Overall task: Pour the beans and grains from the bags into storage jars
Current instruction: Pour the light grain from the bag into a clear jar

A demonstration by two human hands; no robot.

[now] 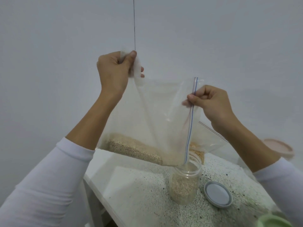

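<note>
Left hand: fingers gripping clear plastic zip bag corner.
Right hand: fingers pinching zip edge.
Clear plastic jar: near desk edge, part-filled with grain.

A clear zip bag hangs upended, its corner in the grain-filled open jar.
</note>
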